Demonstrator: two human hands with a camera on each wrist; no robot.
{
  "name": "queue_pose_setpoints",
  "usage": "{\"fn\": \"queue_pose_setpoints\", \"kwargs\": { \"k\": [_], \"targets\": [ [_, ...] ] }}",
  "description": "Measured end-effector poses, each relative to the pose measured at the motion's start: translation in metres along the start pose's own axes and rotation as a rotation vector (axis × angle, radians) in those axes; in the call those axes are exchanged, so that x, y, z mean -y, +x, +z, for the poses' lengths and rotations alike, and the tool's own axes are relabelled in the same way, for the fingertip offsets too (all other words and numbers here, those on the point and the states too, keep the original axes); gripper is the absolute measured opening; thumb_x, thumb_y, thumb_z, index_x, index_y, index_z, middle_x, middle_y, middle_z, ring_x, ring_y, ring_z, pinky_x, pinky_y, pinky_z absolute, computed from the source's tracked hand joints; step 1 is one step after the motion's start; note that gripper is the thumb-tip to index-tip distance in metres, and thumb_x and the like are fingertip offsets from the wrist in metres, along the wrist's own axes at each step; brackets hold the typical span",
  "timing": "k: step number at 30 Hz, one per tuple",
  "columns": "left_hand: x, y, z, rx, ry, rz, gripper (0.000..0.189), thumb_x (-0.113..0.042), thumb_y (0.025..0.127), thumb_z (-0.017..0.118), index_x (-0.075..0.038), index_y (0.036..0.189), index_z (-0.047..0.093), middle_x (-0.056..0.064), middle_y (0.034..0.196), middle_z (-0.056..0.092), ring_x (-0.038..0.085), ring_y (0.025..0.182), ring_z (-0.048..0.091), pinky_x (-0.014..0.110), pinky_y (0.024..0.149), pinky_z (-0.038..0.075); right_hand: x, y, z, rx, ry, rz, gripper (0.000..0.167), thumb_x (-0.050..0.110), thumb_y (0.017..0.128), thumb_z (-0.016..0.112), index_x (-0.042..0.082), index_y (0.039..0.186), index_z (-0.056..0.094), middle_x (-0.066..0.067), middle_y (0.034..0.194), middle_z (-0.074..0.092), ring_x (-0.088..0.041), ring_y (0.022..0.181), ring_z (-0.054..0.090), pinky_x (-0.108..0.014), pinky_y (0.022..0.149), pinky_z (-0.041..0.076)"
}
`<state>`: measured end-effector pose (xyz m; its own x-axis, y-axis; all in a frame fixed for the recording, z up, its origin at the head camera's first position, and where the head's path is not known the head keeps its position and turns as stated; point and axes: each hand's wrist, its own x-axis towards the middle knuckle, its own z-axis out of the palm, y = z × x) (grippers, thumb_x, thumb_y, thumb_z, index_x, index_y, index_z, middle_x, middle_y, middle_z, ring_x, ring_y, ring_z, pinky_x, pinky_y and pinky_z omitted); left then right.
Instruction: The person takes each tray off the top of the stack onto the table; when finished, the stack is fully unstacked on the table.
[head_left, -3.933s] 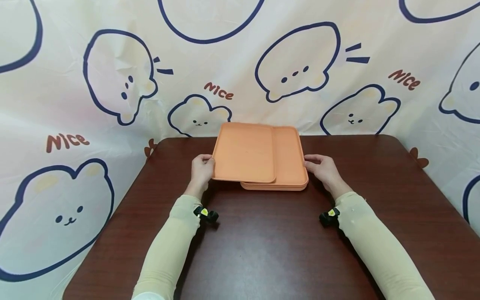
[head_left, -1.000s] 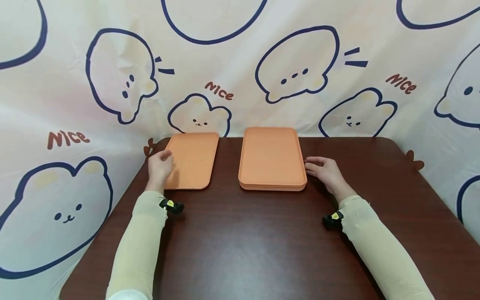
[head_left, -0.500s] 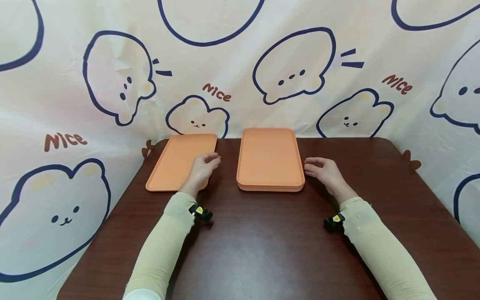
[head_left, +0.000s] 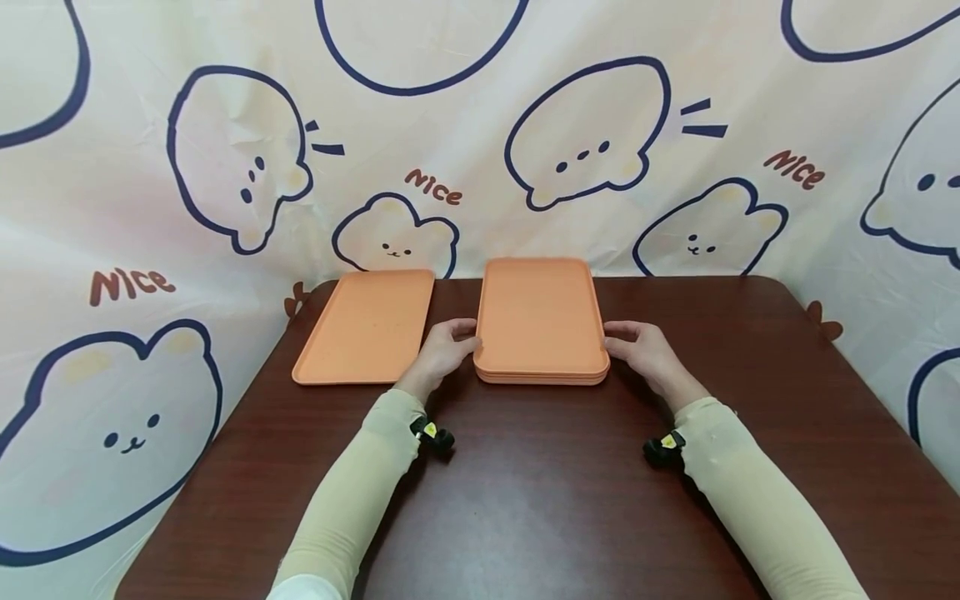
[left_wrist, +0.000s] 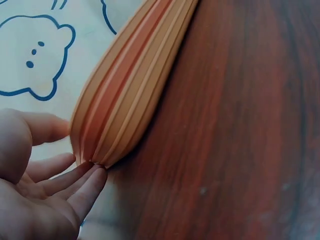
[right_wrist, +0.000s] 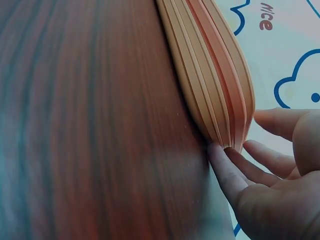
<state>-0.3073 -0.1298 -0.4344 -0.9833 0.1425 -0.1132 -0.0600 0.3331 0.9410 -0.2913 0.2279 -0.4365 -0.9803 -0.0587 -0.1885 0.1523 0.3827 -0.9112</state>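
A stack of several orange rectangular trays (head_left: 537, 321) lies at the table's far middle. My left hand (head_left: 444, 348) is at its left side, and in the left wrist view the fingertips touch the layered edges of the stack (left_wrist: 125, 85), thumb at the upper rim. On the opposite side my right hand (head_left: 647, 348) does the same; its fingers (right_wrist: 227, 172) meet the lower edges in the right wrist view, while the thumb is at the top. Neither hand's fingers curl around a tray. One single orange tray (head_left: 367, 325) lies flat left of the stack, partly behind the left hand.
The dark brown wooden table (head_left: 540, 500) has rounded far corners. Behind it hangs a pale cloth (head_left: 480, 133) printed with cartoon bears. A small black camera (head_left: 433, 434) is strapped to the left wrist, another (head_left: 664, 450) to the right.
The left hand carried one tray off the stack leftward and laid it down, then came back right to the stack's left side. The right hand stayed beside the stack, now touching its edge.
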Motion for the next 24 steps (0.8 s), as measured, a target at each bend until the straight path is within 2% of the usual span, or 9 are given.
{"fn": "queue_pose_setpoints", "kwargs": {
  "k": [4,10,15,19,24],
  "targets": [
    [0.003,0.001,0.003,-0.015,0.014,-0.007,0.05,-0.011,0.105,0.065,-0.002,0.154,0.057,0.018,0.158,0.057,0.034,0.144,0.056,0.051,0.121,0.048,0.001,-0.001,0.003,-0.014,-0.038,-0.006,0.051,0.017,0.109,0.065,0.002,0.157,0.055,-0.022,0.164,0.05,-0.035,0.152,0.045,-0.053,0.127,0.04],
    [0.004,0.001,0.003,-0.024,0.036,-0.008,0.049,-0.012,0.106,0.065,-0.004,0.153,0.059,0.017,0.158,0.057,0.032,0.145,0.055,0.052,0.122,0.047,0.004,-0.002,0.005,-0.036,-0.025,0.014,0.048,0.013,0.108,0.065,0.003,0.155,0.057,-0.02,0.163,0.052,-0.033,0.149,0.05,-0.051,0.123,0.046],
    [0.004,0.0,0.001,-0.028,0.043,0.001,0.047,-0.012,0.105,0.067,-0.005,0.152,0.061,0.016,0.157,0.059,0.032,0.146,0.055,0.051,0.121,0.047,0.006,-0.001,0.008,-0.053,-0.013,0.021,0.047,0.012,0.108,0.065,0.003,0.154,0.058,-0.021,0.159,0.057,-0.031,0.143,0.057,-0.045,0.117,0.052],
    [0.006,-0.001,-0.001,-0.046,0.062,0.033,0.047,-0.01,0.104,0.066,-0.002,0.151,0.061,0.018,0.156,0.06,0.033,0.144,0.057,0.05,0.118,0.05,0.005,0.002,0.012,-0.033,0.029,0.005,0.049,0.011,0.108,0.065,0.001,0.156,0.056,-0.023,0.156,0.059,-0.031,0.141,0.062,-0.037,0.111,0.057],
    [0.01,-0.003,-0.008,-0.064,0.074,0.055,0.048,-0.009,0.105,0.063,0.0,0.151,0.059,0.021,0.156,0.059,0.035,0.143,0.058,0.05,0.116,0.051,0.004,0.005,0.019,-0.005,0.07,-0.006,0.051,0.013,0.108,0.066,0.002,0.157,0.055,-0.022,0.157,0.058,-0.031,0.144,0.059,-0.034,0.109,0.057]
  ]
}}
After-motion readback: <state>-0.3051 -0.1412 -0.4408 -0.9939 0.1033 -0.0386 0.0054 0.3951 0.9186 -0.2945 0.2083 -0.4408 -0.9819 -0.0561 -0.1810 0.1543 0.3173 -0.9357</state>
